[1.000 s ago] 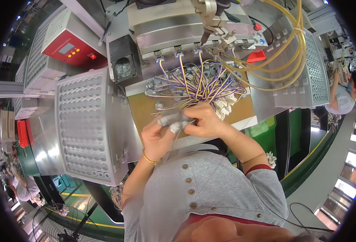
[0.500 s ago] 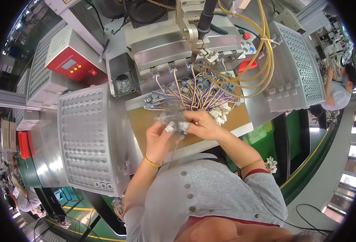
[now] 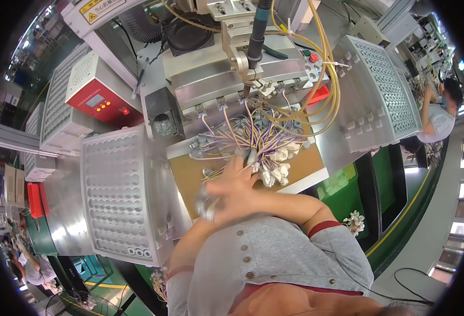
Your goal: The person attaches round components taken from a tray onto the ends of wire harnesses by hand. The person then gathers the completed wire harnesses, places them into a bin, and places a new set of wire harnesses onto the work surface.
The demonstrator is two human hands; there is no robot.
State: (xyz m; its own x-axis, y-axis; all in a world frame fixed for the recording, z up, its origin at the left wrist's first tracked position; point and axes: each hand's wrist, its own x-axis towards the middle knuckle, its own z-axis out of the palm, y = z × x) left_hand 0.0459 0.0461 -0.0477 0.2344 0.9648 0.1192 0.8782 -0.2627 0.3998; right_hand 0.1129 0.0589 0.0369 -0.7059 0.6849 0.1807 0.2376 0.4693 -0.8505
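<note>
My right hand (image 3: 233, 187) reaches across the near part of the brown work mat, fingers stretched toward a heap of wired parts, somewhat blurred. Its fingertips are at the near edge of the purple, yellow and white wires (image 3: 253, 136). White connectors (image 3: 274, 174) hang from the heap's near side. My left hand (image 3: 218, 215) is low by my shirt, partly covered by the right hand and smeared; a blurred grey part (image 3: 205, 205) is in it. Beyond the heap, several wire ends sit in the front of a metal fixture (image 3: 205, 101).
A metal tool head (image 3: 247, 73) with yellow tubes (image 3: 333, 97) stands over the fixture. A grey moulded tray (image 3: 117, 195) is at left, another tray (image 3: 387, 89) at right. A red-fronted control box (image 3: 103, 102) and a black bin (image 3: 162, 113) stand behind. A co-worker (image 3: 438, 113) sits far right.
My hands were together over the mat with grey parts and white connectors. Now the left has dropped toward my shirt with a grey part, and the right has stretched left and forward to the wires.
</note>
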